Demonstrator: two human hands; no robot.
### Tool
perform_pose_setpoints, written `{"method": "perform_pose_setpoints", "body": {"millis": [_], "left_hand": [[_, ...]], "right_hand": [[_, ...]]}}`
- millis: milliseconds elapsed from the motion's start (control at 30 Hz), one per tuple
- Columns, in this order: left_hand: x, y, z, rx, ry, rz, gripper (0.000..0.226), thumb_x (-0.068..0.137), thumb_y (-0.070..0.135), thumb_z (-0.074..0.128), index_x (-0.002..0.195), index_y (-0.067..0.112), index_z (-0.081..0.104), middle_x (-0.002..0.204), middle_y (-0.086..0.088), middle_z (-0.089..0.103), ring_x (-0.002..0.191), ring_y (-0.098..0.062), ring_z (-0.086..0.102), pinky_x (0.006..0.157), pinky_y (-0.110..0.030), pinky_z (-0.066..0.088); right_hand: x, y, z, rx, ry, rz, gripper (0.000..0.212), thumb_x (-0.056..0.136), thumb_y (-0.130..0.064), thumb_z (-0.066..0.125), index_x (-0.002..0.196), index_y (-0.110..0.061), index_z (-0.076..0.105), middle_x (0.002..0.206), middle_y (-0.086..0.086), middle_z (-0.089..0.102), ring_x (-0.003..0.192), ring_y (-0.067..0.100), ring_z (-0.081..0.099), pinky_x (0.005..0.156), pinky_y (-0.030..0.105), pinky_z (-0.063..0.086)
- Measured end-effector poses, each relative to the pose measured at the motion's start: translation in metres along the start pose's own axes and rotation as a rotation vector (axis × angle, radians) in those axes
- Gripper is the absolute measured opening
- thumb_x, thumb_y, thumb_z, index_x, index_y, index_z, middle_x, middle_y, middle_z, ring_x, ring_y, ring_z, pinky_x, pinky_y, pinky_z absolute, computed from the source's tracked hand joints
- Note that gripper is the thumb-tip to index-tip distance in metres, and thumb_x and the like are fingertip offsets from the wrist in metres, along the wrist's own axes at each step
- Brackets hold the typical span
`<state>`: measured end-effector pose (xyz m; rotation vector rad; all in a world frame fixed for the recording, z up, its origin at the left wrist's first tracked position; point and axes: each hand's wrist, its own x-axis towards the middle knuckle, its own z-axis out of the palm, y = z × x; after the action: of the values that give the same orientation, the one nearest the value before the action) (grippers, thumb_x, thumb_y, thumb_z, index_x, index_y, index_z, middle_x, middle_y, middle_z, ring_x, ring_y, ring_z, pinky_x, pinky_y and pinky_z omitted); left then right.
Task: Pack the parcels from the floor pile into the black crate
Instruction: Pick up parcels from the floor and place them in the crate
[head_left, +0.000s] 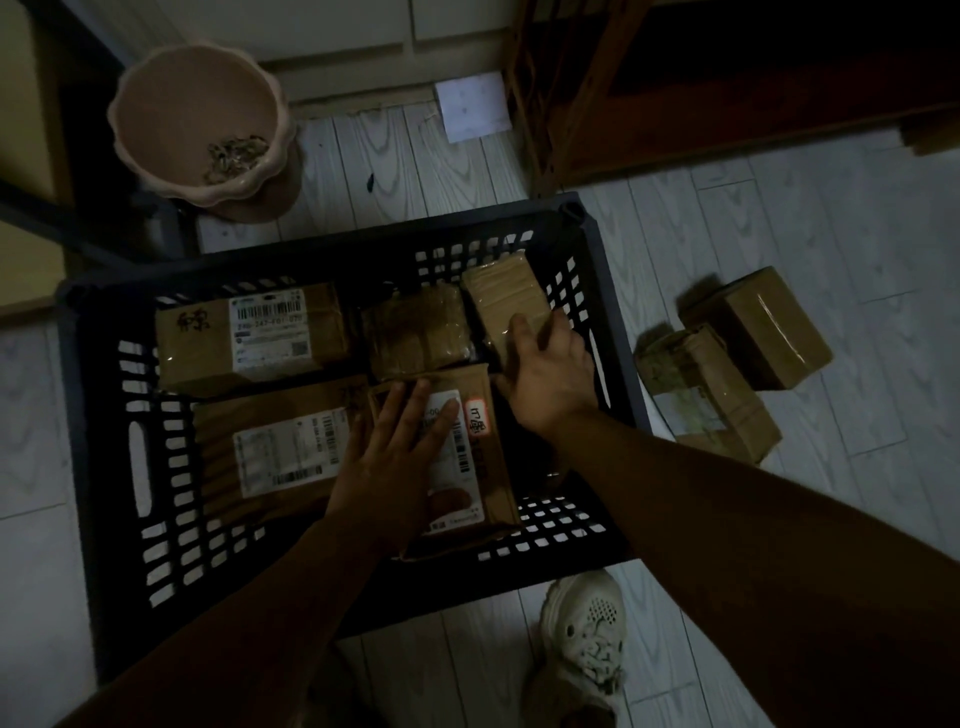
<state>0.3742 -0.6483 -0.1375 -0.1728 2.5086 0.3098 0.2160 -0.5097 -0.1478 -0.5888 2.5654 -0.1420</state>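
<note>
1. Tape wraps the slim parcel (501, 296) my right hand (550, 374) grips in the black crate (322, 249) — slick, stiff, likely light; fingers curl round its near end.
2. My left hand (395, 457) presses flat-fingered on the labelled parcel (493, 467).
3. Floor parcels (758, 327) wait right of my fingers — grip across short sides.

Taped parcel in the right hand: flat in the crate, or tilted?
Tilted: the taped parcel slants inside the black crate, not lying flat; the right hand grips its near end.
</note>
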Motion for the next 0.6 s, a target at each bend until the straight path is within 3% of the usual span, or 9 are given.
{"method": "perform_pose_setpoints", "body": {"millis": [100, 233, 367, 467, 600], "left_hand": [[-0.001, -0.001, 0.000, -0.010, 0.004, -0.005, 0.097, 0.076, 0.079, 0.033, 0.125, 0.044, -0.043, 0.131, 0.011, -0.057, 0.118, -0.014, -0.055, 0.113, -0.049, -0.008], [-0.003, -0.003, -0.003, -0.010, 0.001, -0.014, 0.097, 0.075, 0.079, 0.034, 0.127, 0.043, -0.040, 0.133, 0.009, -0.055, 0.124, -0.016, -0.050, 0.113, -0.049, -0.008], [-0.007, -0.007, -0.006, -0.028, -0.011, -0.008, 0.096, 0.075, 0.079, 0.034, 0.127, 0.043, -0.039, 0.132, 0.009, -0.055, 0.128, -0.018, -0.044, 0.112, -0.048, -0.012], [-0.009, -0.005, -0.009, -0.044, 0.003, -0.006, 0.098, 0.075, 0.078, 0.038, 0.128, 0.043, -0.036, 0.135, 0.008, -0.052, 0.129, -0.017, -0.042, 0.113, -0.049, -0.008], [-0.009, 0.003, -0.023, -0.040, 0.014, -0.013, 0.103, 0.075, 0.074, 0.047, 0.144, 0.036, -0.019, 0.153, 0.001, -0.029, 0.137, -0.021, -0.031, 0.114, -0.053, -0.005]], "right_hand": [[-0.005, -0.003, -0.007, -0.063, 0.113, -0.052, 0.083, 0.081, -0.052, 0.060, 0.147, -0.023, 0.018, 0.150, 0.021, 0.012, 0.131, 0.037, 0.024, 0.107, 0.046, 0.024], [-0.024, -0.004, -0.002, -0.068, 0.123, -0.093, 0.074, 0.086, -0.045, 0.058, 0.147, -0.025, 0.021, 0.147, 0.020, 0.021, 0.129, 0.033, 0.028, 0.104, 0.043, 0.029], [-0.022, -0.006, -0.009, 0.131, 0.101, 0.006, 0.073, 0.087, -0.025, 0.059, 0.147, -0.033, 0.017, 0.128, 0.018, 0.044, 0.119, 0.033, 0.041, 0.098, 0.045, 0.038], [-0.012, -0.011, -0.023, 0.306, 0.100, 0.065, 0.064, 0.089, -0.018, 0.056, 0.145, -0.027, 0.025, 0.119, 0.015, 0.052, 0.108, 0.030, 0.053, 0.089, 0.040, 0.046], [-0.020, -0.012, -0.047, 0.482, 0.148, 0.083, 0.061, 0.086, -0.014, 0.059, 0.142, -0.021, 0.035, 0.119, 0.014, 0.055, 0.103, 0.029, 0.056, 0.085, 0.033, 0.044]]}}
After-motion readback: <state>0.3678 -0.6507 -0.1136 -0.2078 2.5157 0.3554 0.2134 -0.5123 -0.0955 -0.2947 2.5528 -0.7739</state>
